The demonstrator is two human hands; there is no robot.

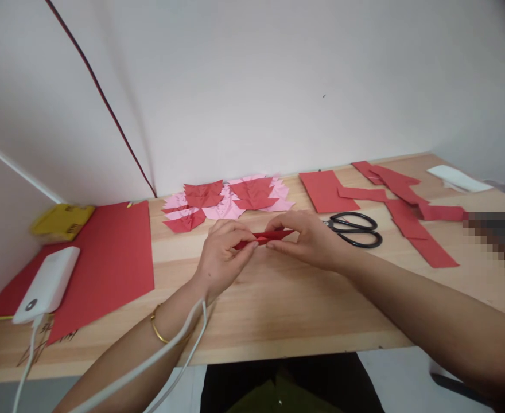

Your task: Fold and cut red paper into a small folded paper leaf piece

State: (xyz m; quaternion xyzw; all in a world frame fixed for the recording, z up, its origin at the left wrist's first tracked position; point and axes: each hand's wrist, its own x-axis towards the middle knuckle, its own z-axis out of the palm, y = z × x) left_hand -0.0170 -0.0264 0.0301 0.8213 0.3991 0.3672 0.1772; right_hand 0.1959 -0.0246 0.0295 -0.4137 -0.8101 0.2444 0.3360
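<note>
Between my two hands is a small folded piece of red paper (274, 234), held just above the wooden table. My left hand (229, 249) pinches its left end between thumb and fingers. The right end is gripped by my right hand (306, 238), thumb below and fingers above. Part of the paper is hidden behind my fingers. Beyond my hands, folded red paper pieces (204, 195) and folded pink paper pieces (225, 205) lie in rows near the wall. Black-handled scissors (356, 229) lie beside my right wrist, their blades mostly hidden behind my hand.
Large red sheets (115, 258) lie at the left, with a white power bank (48, 284) and a yellow packet (65, 222) on them. A white cable (136, 367) crosses my left forearm. Red paper strips (420, 232) and a red rectangle (325, 192) lie at right.
</note>
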